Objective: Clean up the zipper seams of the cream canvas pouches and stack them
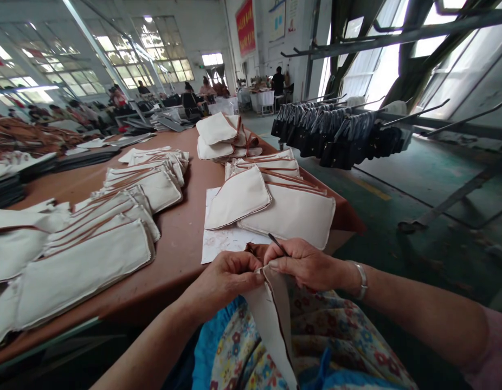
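Over my lap, a cream fabric piece point(267, 319) with dark edges hangs from both hands. My left hand point(230, 276) pinches its upper edge between thumb and fingers. Close beside it on the right, my right hand point(310, 265) is closed on the same edge and also holds a thin dark tool point(277, 245), its tip pointing up and left. The fingertips of the two hands nearly meet. Some brown material shows just behind them. Beyond the hands, cream pieces point(289, 214) lie overlapped on a white sheet point(214, 246) and the brown table.
The brown table point(181, 216) carries rows of cream pieces point(88, 260) on the left and a further stack point(216, 130) at the back. To the right stands a metal rack with dark items point(340, 135) hanging from it. Several people sit in the background.
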{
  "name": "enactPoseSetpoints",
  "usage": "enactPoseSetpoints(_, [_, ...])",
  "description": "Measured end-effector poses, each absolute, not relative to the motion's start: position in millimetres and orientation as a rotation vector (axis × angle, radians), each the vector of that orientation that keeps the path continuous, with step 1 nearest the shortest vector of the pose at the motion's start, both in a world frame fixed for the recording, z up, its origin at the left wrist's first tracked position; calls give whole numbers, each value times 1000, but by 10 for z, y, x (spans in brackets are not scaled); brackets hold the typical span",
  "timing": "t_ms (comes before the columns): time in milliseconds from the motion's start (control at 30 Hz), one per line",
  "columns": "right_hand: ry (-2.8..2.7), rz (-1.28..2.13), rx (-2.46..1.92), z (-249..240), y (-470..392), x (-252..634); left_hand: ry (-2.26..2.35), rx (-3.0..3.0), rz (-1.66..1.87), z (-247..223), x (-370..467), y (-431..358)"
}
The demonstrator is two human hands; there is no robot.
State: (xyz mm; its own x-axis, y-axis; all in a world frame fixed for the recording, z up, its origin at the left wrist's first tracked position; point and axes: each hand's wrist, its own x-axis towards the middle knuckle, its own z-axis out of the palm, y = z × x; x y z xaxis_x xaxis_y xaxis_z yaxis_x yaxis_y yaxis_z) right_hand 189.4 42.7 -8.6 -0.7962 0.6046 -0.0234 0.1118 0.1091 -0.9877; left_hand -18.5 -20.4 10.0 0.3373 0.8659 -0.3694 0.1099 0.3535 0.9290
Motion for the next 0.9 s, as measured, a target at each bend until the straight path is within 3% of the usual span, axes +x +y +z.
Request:
enactPoseSetpoints(333, [-2270, 1397, -589, 16, 480, 1883, 1275, 1259, 564, 35, -225, -227])
enactPoseSetpoints(900, [-2130, 1543, -759, -65, 377, 1807, 1334, 1288, 583, 23, -147, -288])
